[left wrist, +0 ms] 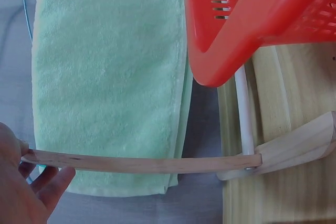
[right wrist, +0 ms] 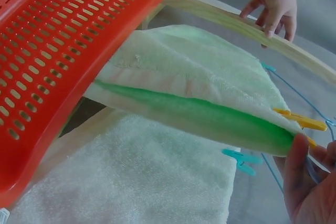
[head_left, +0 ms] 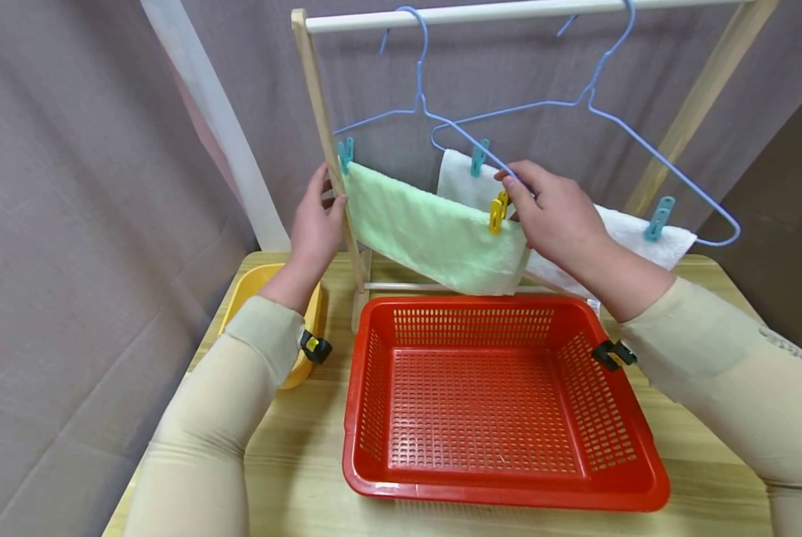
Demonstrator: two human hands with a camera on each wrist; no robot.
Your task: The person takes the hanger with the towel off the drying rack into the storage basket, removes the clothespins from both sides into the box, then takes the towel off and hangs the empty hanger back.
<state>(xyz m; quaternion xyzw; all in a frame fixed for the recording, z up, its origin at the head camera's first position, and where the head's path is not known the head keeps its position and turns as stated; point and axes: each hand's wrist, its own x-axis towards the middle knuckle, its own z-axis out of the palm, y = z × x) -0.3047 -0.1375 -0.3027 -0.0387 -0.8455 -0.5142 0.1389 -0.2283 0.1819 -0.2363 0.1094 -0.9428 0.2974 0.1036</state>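
My right hand (head_left: 562, 212) pinches the right end of the front blue hanger (head_left: 468, 138), close to a yellow clothespin (head_left: 495, 216). From this hanger hangs a folded pale green towel (head_left: 427, 224), with a teal clothespin (head_left: 347, 153) at its left end. At the rack's left wooden post (head_left: 320, 104), my left hand (head_left: 316, 224) touches the wood with loosely bent fingers. The right wrist view shows its spread fingers (right wrist: 273, 27) against the post. Behind the green towel, a white towel (head_left: 632, 231) hangs from a second blue hanger (head_left: 656, 153) by teal clothespins (head_left: 659, 218).
A red slotted basket (head_left: 481, 488) stands on the wooden table (head_left: 293, 462) in front of the rack. Left of it, partly behind my left forearm, is a yellow container (head_left: 246, 287). The rack's white top bar (head_left: 495, 13) runs overhead; grey curtain hangs behind.
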